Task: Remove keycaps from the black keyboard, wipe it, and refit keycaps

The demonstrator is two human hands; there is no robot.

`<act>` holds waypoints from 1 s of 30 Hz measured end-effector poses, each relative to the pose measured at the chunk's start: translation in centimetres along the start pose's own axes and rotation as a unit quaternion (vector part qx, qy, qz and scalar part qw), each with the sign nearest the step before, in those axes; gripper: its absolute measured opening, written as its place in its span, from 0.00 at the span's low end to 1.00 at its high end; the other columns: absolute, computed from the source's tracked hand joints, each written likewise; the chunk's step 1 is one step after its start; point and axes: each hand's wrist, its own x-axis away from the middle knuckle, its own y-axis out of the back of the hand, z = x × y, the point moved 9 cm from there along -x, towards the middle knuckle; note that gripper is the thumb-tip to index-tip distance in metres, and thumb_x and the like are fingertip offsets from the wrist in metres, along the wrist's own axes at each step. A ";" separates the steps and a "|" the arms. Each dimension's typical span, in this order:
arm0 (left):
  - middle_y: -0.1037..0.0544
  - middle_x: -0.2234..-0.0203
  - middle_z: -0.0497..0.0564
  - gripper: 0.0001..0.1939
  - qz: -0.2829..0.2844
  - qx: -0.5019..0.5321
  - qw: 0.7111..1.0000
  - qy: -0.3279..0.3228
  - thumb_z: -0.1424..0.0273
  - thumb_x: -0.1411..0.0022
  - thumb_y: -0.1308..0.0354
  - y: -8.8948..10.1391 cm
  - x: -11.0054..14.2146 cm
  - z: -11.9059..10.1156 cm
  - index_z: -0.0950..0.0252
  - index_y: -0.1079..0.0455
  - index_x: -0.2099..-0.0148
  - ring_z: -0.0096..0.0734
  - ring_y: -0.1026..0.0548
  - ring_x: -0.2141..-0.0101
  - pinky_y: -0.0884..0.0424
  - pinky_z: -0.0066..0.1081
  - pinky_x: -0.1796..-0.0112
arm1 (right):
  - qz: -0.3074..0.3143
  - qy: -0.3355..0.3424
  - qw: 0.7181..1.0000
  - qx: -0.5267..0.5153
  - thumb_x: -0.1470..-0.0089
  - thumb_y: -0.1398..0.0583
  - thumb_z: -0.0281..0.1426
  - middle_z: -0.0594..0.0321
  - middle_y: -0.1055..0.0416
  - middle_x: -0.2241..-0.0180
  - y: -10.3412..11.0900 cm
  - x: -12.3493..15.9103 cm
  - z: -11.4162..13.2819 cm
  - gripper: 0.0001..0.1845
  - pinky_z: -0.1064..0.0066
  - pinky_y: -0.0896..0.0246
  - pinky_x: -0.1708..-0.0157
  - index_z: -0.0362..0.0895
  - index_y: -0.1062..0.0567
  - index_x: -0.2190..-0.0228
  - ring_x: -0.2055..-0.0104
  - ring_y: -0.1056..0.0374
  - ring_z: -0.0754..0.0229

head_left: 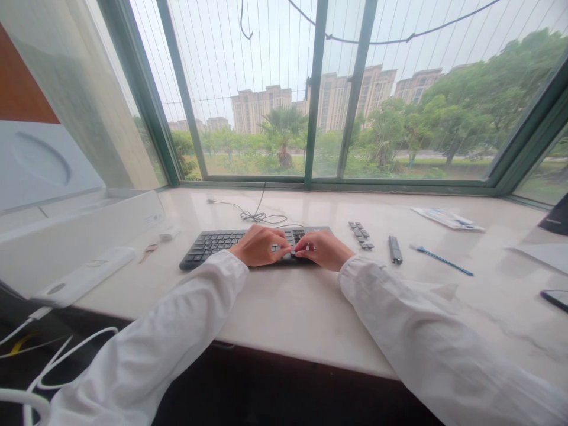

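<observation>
A black keyboard (pixel 213 244) lies on the pale window counter (pixel 288 307), its cable (pixel 255 216) running back toward the window. My left hand (pixel 260 245) rests on the keyboard's right half with fingers curled down onto the keys. My right hand (pixel 323 248) sits beside it, fingertips pinched at the keys near the left hand's fingers. What the fingertips hold, if anything, is too small to make out. A row of loose black keycaps (pixel 361 235) lies on the counter just right of the keyboard. Both arms wear white sleeves.
A small black tool (pixel 394 249) and a blue stick (pixel 441 260) lie to the right. A leaflet (pixel 446 218) sits near the window. A white box (pixel 80 236) and a white bar (pixel 84 275) stand at the left. A dark phone (pixel 555 299) is at the right edge.
</observation>
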 end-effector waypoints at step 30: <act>0.21 0.67 0.43 0.11 0.035 0.037 0.998 -0.044 0.62 0.38 0.46 -0.5 0.2 -0.5 0.50 0.21 0.60 0.22 0.27 0.72 0.44 0.25 0.74 | 0.031 0.054 0.991 0.115 0.44 0.41 0.30 0.59 0.26 0.66 0.3 0.3 2.1 0.07 0.70 0.41 0.64 0.44 0.22 0.65 0.68 0.32 0.60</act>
